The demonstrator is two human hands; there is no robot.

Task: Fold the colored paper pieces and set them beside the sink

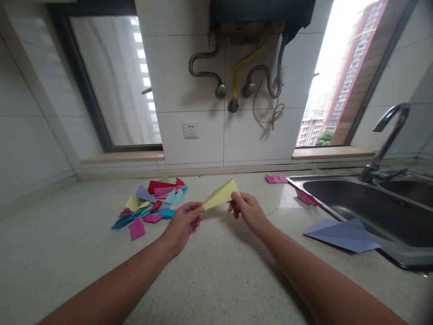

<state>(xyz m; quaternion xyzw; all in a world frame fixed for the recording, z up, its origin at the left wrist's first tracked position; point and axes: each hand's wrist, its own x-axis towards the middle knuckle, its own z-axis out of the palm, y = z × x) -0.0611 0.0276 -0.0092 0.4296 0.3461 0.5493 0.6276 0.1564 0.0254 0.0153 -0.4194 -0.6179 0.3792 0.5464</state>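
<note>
A folded sheet of yellow paper (pixel 221 194) is held up above the countertop, between my two hands. My left hand (pixel 184 225) pinches its narrow pointed end between thumb and fingers. At the wider end, my right hand (pixel 246 210) grips the lower right edge, thumb on top and fingers curled beneath. To the left of my left hand lies a loose pile of folded colored papers (pixel 162 192) in red, pink, blue, yellow and purple. Some pieces in the pile overlap, so parts of them are hidden.
At right, a steel sink (pixel 324 192) with a faucet (pixel 385 140) is set into the counter (pixel 216 280). Lavender folded paper (pixel 341 232) lies against its front rim. Pink folded pieces (pixel 276 178) rest near its back corner. A water heater (pixel 262 13) with hoses hangs above.
</note>
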